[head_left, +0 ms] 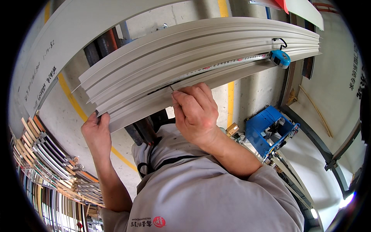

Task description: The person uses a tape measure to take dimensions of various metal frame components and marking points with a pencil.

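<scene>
Several long light-grey metal profiles point(193, 42) lie side by side in front of me. A blue tape measure point(280, 58) with a black strap rests near their right end. Its pulled-out blade point(216, 66) runs leftward along the nearest profile point(239, 76). My left hand point(97, 129) is closed around the left end of that profile, at the blade's line; whether it also pins the blade tip is hidden. Over the profile's middle, beside the blade, my right hand point(196, 112) is pinched on a thin pencil-like thing point(172, 89), mostly hidden by the fingers.
Dark support bars point(102, 48) run under the profiles. A wide pale panel point(50, 58) with handwriting curves along the far left. Racks of many strips point(58, 170) stand lower left. To the right are a blue machine point(268, 129) and a dark metal frame point(315, 145).
</scene>
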